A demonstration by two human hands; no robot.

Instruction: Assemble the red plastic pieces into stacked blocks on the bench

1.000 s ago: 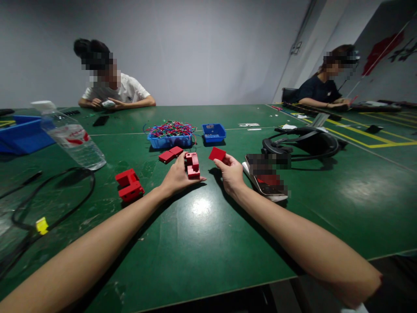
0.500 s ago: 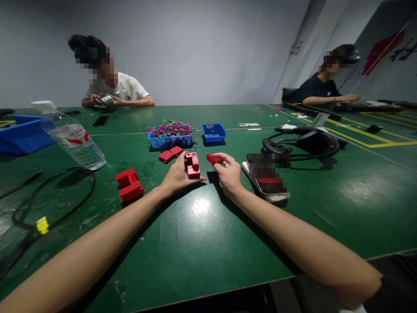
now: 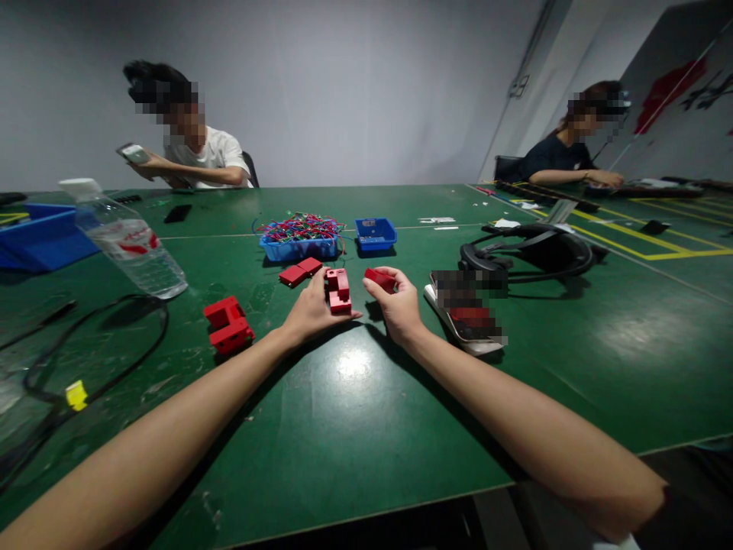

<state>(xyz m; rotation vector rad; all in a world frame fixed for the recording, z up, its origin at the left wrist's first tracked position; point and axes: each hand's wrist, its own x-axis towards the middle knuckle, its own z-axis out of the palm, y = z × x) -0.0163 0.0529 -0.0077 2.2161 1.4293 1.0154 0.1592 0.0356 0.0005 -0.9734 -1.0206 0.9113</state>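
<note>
My left hand (image 3: 312, 309) rests on the green table (image 3: 355, 412) with its fingers closed round a red plastic housing (image 3: 338, 289) that stands upright. Just right of it, my right hand (image 3: 398, 305) pinches a small flat red plate (image 3: 380, 279) between thumb and fingers, close to the housing without touching it. Two more flat red plates (image 3: 300, 270) lie a little beyond my left hand. Another red housing (image 3: 227, 324) sits on the table to the left.
A blue tray of coloured wires (image 3: 300, 235) and a small blue tray (image 3: 376, 232) stand behind the parts. A phone (image 3: 466, 313) and a black headset (image 3: 530, 252) lie to the right. A water bottle (image 3: 123, 238), black cable (image 3: 85, 344) and blue bin (image 3: 40, 237) are left. Two people sit across the table.
My right hand has turned the red plate from facing up to edge-on and brought it down and left, closer to the housing. The person at the far left raised a phone.
</note>
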